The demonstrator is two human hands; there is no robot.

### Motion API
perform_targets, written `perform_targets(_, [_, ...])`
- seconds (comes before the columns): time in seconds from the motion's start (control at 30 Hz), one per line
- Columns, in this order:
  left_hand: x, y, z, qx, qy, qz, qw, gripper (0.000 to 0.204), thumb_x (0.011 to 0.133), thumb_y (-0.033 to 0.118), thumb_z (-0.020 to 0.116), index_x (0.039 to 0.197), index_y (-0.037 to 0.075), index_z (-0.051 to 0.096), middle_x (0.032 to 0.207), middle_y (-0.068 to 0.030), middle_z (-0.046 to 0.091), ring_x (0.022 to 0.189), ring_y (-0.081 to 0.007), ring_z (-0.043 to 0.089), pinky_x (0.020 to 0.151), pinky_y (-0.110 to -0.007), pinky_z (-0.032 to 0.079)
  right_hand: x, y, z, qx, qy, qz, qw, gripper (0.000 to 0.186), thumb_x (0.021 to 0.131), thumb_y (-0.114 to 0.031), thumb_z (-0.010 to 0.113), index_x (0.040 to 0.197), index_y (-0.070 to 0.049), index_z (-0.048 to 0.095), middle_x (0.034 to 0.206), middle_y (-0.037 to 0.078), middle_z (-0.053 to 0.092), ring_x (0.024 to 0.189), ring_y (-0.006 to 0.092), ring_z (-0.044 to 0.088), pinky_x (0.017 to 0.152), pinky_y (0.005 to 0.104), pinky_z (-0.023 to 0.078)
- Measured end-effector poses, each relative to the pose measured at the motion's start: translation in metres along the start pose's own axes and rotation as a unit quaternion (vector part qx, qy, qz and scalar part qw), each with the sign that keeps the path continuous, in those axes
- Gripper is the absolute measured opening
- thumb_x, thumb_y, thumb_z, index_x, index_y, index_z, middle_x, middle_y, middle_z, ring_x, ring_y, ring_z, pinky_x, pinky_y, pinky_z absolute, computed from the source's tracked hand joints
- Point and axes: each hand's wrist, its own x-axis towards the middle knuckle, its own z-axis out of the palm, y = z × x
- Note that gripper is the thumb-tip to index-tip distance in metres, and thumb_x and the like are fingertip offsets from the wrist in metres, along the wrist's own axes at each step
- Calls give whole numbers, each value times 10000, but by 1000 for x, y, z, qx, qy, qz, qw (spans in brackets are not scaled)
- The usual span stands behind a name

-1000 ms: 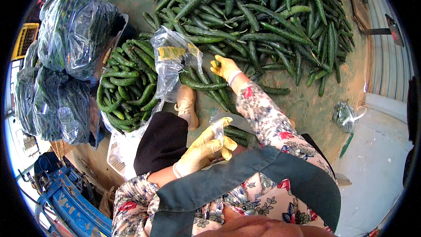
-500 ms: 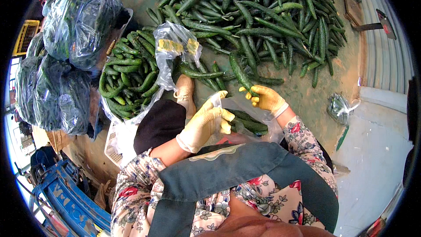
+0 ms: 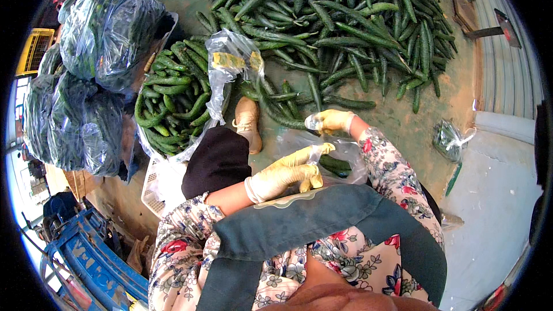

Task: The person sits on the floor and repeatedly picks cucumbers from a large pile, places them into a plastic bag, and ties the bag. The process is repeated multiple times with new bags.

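Both of my hands wear pale yellow gloves. My right hand (image 3: 331, 121) is closed on the near end of a long dark green cucumber (image 3: 279, 114), which curves away to the left. Nearer to me, my left hand (image 3: 282, 179) pinches the edge of a clear plastic bag (image 3: 358, 158). Inside that bag lie cucumbers (image 3: 335, 165), partly hidden by the film and my left hand. The bag rests close against my dark apron (image 3: 299, 224).
A big heap of cucumbers (image 3: 345, 29) covers the far floor. At left stands a lined crate of curved cucumbers (image 3: 173, 92), a crumpled plastic bag (image 3: 222, 75) at its edge. Filled bags (image 3: 109, 34) are stacked farther left. A small tied bag (image 3: 449, 139) lies right.
The cucumber in my right hand has swung from pointing away to pointing left, and that hand has shifted slightly left. My left hand has come lower and a little right with the bag edge.
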Motion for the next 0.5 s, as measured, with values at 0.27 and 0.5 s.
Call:
perform_targets(0.27, [0, 0, -22, -108, 82, 19, 991, 797, 919, 310, 663, 1551, 88, 230, 1034, -65, 643, 872, -119, 589, 795, -243, 447, 98, -78, -57, -280, 376, -102, 877, 324, 854, -200, 619, 1123, -18, 626, 1117, 167, 627, 1058, 351, 600, 939, 439, 489])
perform_targets(0.5, [1, 16, -22, -114, 99, 28, 988, 640, 945, 178, 626, 1514, 86, 347, 851, 42, 500, 738, -44, 410, 677, -199, 346, 159, -64, -86, -299, 259, 110, 912, 536, 847, -280, 671, 1298, -19, 544, 1198, 175, 636, 1088, 325, 624, 912, 430, 506])
